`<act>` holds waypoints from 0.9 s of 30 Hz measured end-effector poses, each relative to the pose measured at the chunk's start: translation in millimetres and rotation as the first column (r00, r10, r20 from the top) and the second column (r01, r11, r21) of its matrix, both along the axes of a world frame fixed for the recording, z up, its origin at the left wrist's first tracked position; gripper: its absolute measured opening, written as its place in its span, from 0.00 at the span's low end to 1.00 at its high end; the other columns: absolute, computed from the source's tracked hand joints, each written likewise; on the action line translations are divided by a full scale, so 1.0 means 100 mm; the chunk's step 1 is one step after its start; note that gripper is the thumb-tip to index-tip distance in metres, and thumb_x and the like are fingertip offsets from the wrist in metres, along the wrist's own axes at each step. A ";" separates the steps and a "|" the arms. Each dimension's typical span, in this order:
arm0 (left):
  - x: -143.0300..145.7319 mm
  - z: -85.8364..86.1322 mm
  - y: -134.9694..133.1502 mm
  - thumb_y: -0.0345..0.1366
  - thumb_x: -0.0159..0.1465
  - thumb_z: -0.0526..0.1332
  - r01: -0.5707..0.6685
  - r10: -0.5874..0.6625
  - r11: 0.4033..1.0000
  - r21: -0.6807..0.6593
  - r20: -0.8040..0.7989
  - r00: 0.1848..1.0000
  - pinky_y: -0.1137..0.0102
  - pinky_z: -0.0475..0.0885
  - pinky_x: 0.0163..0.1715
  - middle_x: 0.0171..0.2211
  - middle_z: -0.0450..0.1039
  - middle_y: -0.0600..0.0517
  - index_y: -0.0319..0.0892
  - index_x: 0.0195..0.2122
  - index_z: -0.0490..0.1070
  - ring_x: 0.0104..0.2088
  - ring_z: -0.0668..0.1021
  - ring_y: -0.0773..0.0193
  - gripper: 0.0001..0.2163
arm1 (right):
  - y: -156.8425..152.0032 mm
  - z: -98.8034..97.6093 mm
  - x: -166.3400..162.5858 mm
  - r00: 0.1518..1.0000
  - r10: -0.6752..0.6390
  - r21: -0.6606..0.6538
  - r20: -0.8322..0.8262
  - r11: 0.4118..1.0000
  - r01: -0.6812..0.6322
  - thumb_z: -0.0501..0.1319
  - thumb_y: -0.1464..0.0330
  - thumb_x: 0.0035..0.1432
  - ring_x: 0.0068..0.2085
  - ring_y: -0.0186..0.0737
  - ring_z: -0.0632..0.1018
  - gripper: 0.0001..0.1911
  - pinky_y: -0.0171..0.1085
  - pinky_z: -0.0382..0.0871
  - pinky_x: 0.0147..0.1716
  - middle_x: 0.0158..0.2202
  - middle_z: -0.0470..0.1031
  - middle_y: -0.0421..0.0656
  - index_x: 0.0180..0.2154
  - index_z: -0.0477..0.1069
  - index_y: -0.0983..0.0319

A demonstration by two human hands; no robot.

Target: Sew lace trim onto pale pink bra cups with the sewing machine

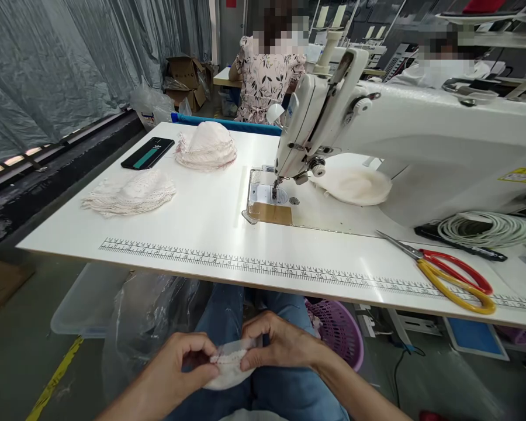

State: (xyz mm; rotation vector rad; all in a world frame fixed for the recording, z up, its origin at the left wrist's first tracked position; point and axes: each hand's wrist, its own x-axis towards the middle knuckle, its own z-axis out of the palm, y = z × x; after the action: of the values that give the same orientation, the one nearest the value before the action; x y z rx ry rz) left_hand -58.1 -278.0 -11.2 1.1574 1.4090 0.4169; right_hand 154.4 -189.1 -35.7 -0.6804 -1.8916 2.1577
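Observation:
Over my lap, below the table's front edge, I hold a small white fabric piece (228, 374) with a lacy, gathered seam across it. My left hand (186, 365) pinches its left side between thumb and fingers. On the right side, my right hand (276, 342) grips the same piece, thumb on top. A stack of white lace-edged fabric pieces (131, 192) lies on the table's left, and a stack of pale pink cup-shaped pieces (207, 145) sits behind it. The sewing machine (307, 117) stands on the right, its needle area away from both hands.
Scissors with red and yellow handles (451, 275) lie at the table's right front, near a coiled pale cord (486, 228). A phone (148, 153) rests at the back left. Cream round fabric (359, 186) lies under the machine arm. A purple basket (342, 333) stands below the table.

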 end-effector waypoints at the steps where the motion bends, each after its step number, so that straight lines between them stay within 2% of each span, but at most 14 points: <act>1: -0.01 0.00 0.00 0.45 0.54 0.60 0.002 -0.002 1.000 0.010 -0.006 1.000 0.75 0.65 0.30 0.26 0.66 0.55 0.41 0.26 0.73 0.28 0.68 0.65 0.12 | 0.00 0.00 0.00 1.000 0.006 0.010 -0.006 1.000 -0.006 0.67 0.52 0.44 0.25 0.30 0.66 0.22 0.28 0.59 0.23 0.22 0.66 0.38 0.26 0.75 0.67; 5: -0.03 0.02 -0.01 0.43 0.54 0.60 0.002 0.000 0.999 0.044 -0.039 0.999 0.74 0.65 0.31 0.27 0.68 0.54 0.41 0.28 0.73 0.29 0.69 0.64 0.10 | -0.01 -0.02 -0.01 1.000 -0.006 0.065 -0.009 0.998 0.007 0.66 0.53 0.46 0.25 0.30 0.66 0.21 0.28 0.57 0.22 0.23 0.66 0.38 0.26 0.74 0.67; 11: 0.01 0.04 -0.02 0.38 0.54 0.59 -0.001 0.002 0.997 0.080 -0.024 1.000 0.73 0.63 0.34 0.29 0.68 0.53 0.42 0.33 0.75 0.31 0.67 0.63 0.09 | -0.07 -0.07 -0.01 0.998 -0.069 0.073 -0.004 0.995 0.069 0.66 0.54 0.48 0.25 0.30 0.66 0.20 0.30 0.57 0.23 0.22 0.65 0.38 0.23 0.72 0.67; 15: 0.06 -0.03 -0.03 0.44 0.53 0.62 -0.056 0.054 0.996 0.074 0.021 0.998 0.73 0.61 0.34 0.28 0.66 0.53 0.40 0.33 0.75 0.31 0.66 0.62 0.13 | -0.09 -0.07 -0.02 0.995 -0.100 0.074 0.005 0.992 0.100 0.66 0.55 0.49 0.25 0.30 0.65 0.20 0.30 0.56 0.22 0.22 0.65 0.38 0.23 0.71 0.67; 21: 0.10 -0.08 0.00 0.49 0.57 0.58 -0.092 0.087 0.993 0.078 0.060 0.994 0.73 0.60 0.30 0.25 0.61 0.54 0.40 0.26 0.74 0.28 0.64 0.64 0.16 | -0.10 -0.01 -0.02 0.994 -0.112 0.118 -0.003 0.987 0.111 0.65 0.54 0.49 0.25 0.30 0.66 0.20 0.30 0.57 0.23 0.22 0.64 0.38 0.23 0.71 0.66; 25: 0.07 -0.03 0.00 0.50 0.56 0.59 -0.097 0.091 0.994 0.054 0.103 0.991 0.72 0.63 0.33 0.28 0.69 0.51 0.40 0.27 0.76 0.31 0.69 0.61 0.17 | -0.08 -0.03 -0.02 0.996 -0.088 0.148 0.007 0.985 0.086 0.65 0.52 0.48 0.25 0.31 0.67 0.22 0.30 0.57 0.22 0.23 0.66 0.38 0.24 0.73 0.66; 27: 0.06 -0.03 -0.01 0.52 0.55 0.60 -0.106 0.104 0.994 0.020 0.083 0.991 0.73 0.63 0.32 0.27 0.70 0.51 0.39 0.27 0.76 0.30 0.69 0.62 0.18 | -0.08 -0.05 -0.02 0.997 -0.077 0.176 0.018 0.982 0.072 0.65 0.51 0.49 0.25 0.31 0.67 0.22 0.30 0.57 0.22 0.23 0.66 0.38 0.24 0.72 0.66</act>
State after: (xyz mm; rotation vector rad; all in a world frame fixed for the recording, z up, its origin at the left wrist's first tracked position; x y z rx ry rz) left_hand -52.1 -279.3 -14.2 1.0766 1.4006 0.5510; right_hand 152.4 -196.9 -40.5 -0.7329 -2.0049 1.9185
